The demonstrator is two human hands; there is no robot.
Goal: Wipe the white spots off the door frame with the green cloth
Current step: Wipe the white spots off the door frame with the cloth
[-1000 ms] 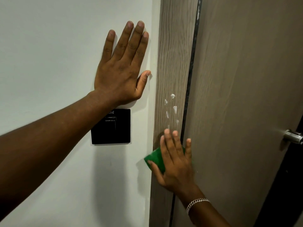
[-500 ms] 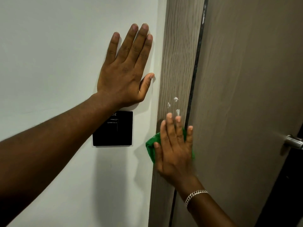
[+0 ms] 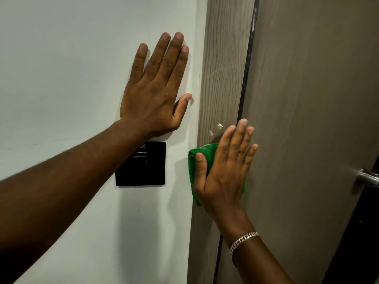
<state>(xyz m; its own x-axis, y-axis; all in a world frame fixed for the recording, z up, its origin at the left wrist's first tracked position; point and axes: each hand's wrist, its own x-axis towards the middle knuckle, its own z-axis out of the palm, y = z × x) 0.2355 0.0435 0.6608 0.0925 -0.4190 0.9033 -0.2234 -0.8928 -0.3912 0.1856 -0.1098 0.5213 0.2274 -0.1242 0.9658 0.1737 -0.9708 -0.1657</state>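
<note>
The wood-grain door frame (image 3: pixel 223 58) runs top to bottom between the white wall and the door. Two white spots (image 3: pixel 219 126) show on it, just above and left of my right fingertips. My right hand (image 3: pixel 223 171) lies flat against the frame and presses the green cloth (image 3: pixel 193 173) onto it; the cloth sticks out to the left of my palm and thumb, and most of it is hidden under the hand. My left hand (image 3: pixel 155 89) rests flat on the wall left of the frame, fingers spread, holding nothing.
A black switch plate (image 3: pixel 151 171) sits on the white wall (image 3: pixel 61 58) under my left wrist. The brown door (image 3: pixel 311 99) fills the right side, with a metal handle (image 3: pixel 369 178) at the right edge. A dark gap (image 3: pixel 247 58) separates frame and door.
My right hand has slid the green cloth up the frame, covering the lower white spots; fewer spots show now. My left hand has stayed on the wall.
</note>
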